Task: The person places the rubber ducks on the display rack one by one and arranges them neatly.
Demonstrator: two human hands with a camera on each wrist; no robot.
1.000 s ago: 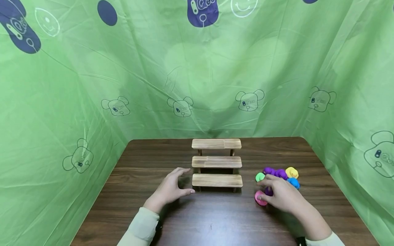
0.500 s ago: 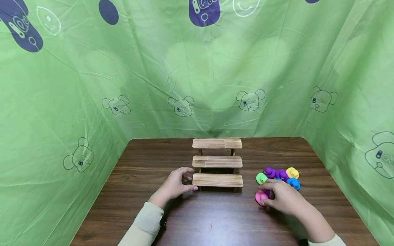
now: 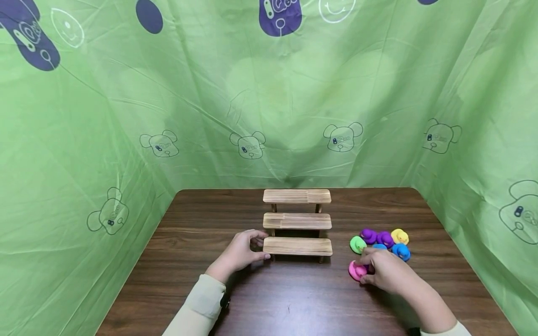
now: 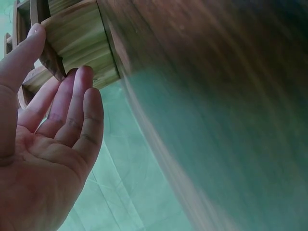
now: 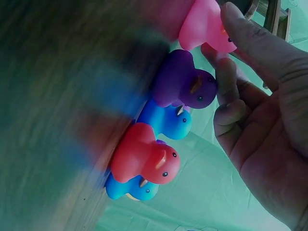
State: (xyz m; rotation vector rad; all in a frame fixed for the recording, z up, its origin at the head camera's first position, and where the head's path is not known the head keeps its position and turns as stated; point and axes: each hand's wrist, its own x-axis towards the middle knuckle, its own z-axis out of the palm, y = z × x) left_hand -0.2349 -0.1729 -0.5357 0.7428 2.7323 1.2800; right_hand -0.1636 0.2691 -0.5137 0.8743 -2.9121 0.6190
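Pink duck point(image 3: 355, 271): on the counter point(image 3: 197, 212), just beside a purple duck point(image 5: 180, 79); likely light and squishy
Best hold: round its fat body
Right hand point(image 3: 386, 270): pinching the pink duck
Left hand point(image 3: 239, 252): gripping the wooden steps' point(image 3: 297, 246) left end

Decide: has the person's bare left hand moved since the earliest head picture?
Yes: the bare left hand has moved rightward, closer to the light-brown three-tier wooden shelf.
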